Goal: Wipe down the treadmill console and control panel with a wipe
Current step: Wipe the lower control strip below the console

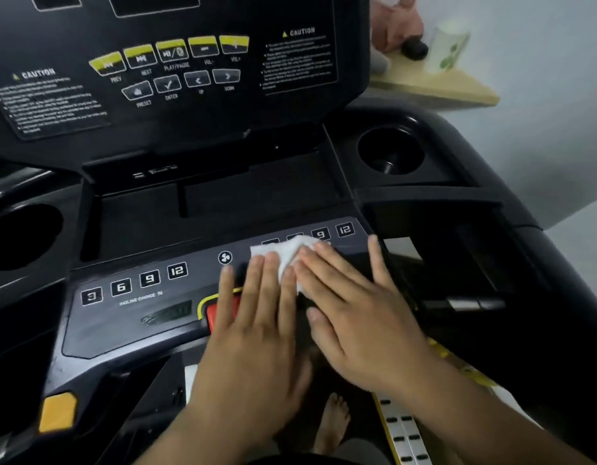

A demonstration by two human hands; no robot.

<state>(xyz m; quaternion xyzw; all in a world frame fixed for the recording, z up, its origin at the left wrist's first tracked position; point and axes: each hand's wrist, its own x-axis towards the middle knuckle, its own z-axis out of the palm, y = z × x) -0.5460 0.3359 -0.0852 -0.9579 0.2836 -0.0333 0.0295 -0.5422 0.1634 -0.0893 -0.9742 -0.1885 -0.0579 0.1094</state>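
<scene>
Left hand [253, 330], right hand [357, 317] — flat on wipe [282, 251].

Your control panel [129, 333] carries the white wipe [283, 255] toward its far right edge. Your left hand [257, 317] and right hand [354, 313] lie flat on it. Past the right corner, a wooden shelf [458, 88] holds a pale cup [449, 50] and a small dark object [414, 48].

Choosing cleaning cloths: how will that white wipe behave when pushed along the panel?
Probably floppy: the wipe bunches and creases under the left hand and right hand. Likely light, so it may crumple rather than slide flat.
</scene>
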